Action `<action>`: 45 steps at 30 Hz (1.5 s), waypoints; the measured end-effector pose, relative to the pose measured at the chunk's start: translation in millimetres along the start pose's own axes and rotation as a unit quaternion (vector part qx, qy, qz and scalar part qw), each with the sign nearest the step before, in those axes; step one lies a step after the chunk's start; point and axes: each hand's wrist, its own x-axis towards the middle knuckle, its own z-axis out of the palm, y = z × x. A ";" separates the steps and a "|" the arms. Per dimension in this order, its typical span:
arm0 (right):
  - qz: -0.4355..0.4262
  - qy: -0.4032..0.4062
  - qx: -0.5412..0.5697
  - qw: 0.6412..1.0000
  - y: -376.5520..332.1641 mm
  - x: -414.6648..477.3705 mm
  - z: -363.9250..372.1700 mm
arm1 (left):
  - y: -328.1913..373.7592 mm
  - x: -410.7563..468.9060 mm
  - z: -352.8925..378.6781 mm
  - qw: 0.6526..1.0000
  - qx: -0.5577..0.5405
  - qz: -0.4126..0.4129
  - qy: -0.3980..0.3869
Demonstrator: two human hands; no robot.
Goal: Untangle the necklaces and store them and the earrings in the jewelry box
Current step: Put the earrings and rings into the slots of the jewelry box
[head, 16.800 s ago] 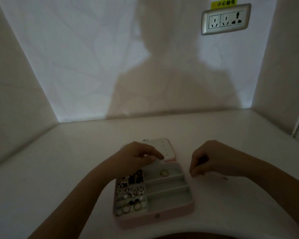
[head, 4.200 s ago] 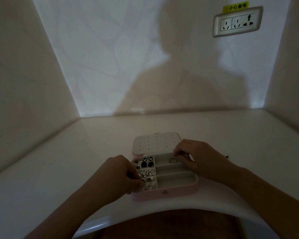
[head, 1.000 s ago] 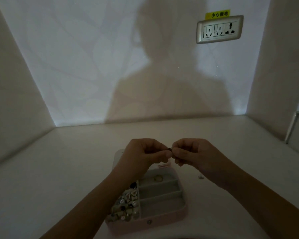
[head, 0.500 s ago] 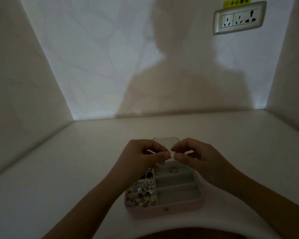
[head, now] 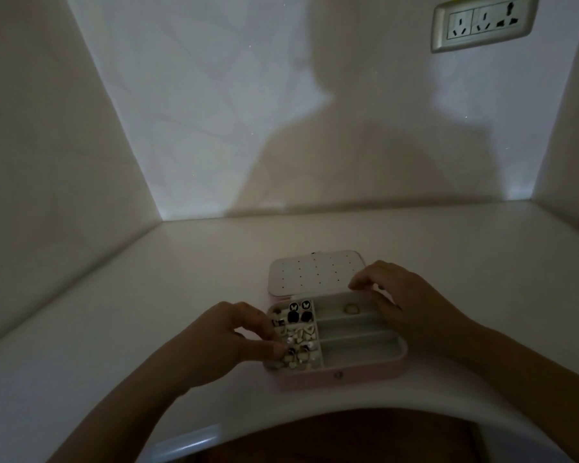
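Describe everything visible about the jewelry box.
The box is a small round-cornered case, pink outside, pale-lined, with a snap on its front wall. It sits open on the white counter, its lid folded back behind it, showing a panel dotted with holes. The left section is packed with earrings; three long trays fill the right, the farthest holding a ring. The left hand reaches its fingertips into the earrings; the right hand rests on the far right corner.
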 end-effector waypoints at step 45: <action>0.012 -0.007 0.009 1.000 -1.4 -0.2 -1.6 | 3.9 1.5 13.1 0.980 0.191 0.055 0.029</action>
